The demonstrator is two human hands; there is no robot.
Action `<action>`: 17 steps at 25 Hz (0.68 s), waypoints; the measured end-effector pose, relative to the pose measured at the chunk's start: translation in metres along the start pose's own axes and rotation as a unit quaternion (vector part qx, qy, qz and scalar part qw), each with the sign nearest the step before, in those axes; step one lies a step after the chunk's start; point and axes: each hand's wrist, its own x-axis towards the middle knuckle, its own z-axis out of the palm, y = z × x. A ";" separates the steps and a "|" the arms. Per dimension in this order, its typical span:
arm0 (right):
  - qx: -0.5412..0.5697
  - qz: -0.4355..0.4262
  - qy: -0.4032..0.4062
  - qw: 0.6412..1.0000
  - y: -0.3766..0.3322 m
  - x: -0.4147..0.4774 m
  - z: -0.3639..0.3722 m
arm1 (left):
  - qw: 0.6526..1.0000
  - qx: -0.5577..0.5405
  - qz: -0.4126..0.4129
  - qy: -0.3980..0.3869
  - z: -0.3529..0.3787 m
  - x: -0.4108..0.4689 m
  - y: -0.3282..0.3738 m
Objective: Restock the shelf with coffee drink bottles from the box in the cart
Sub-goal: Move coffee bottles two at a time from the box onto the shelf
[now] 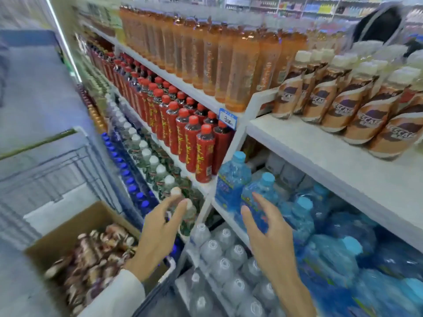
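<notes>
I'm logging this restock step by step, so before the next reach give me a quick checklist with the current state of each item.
1. Left hand free to grab: ok, open and empty.
2. Right hand free: ok, open and empty, in front of the blue water bottles.
3. Stock left in the cardboard box: ok, coffee drink bottles still lie inside.
4. Box within reach: ok, directly beside the left hand.
5. Room on the coffee shelf: ok, bare board in front of the standing coffee bottles.
6. Standing bottles upright: cannot tell, the wide lens tilts them.
</notes>
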 end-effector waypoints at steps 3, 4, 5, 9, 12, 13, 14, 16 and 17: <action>-0.036 0.071 -0.131 0.988 0.023 -0.004 0.068 | 0.995 0.028 -0.076 0.063 -0.037 -0.030 -0.062; -0.044 0.096 -0.163 0.981 0.031 -0.007 0.089 | 0.991 0.025 -0.105 0.080 -0.049 -0.039 -0.081; -0.046 0.125 -0.186 0.974 0.041 -0.009 0.109 | 0.986 0.019 -0.136 0.092 -0.060 -0.048 -0.099; -0.075 0.179 -0.281 0.940 0.055 -0.017 0.178 | 0.959 -0.005 -0.258 0.118 -0.093 -0.076 -0.158; -0.113 0.218 -0.321 0.915 0.065 -0.019 0.230 | 0.926 -0.005 -0.354 0.130 -0.110 -0.083 -0.214; -0.124 0.236 -0.337 0.903 0.072 -0.019 0.246 | 0.918 -0.002 -0.377 0.123 -0.112 -0.082 -0.230; -0.139 0.245 -0.344 0.896 0.074 -0.019 0.258 | 0.910 -0.003 -0.400 0.111 -0.114 -0.081 -0.245; -0.147 0.272 -0.348 0.885 0.078 -0.019 0.282 | 0.893 0.003 -0.440 0.088 -0.117 -0.073 -0.274; -0.148 0.281 -0.347 0.882 0.077 -0.018 0.293 | 0.892 0.008 -0.446 0.075 -0.118 -0.064 -0.287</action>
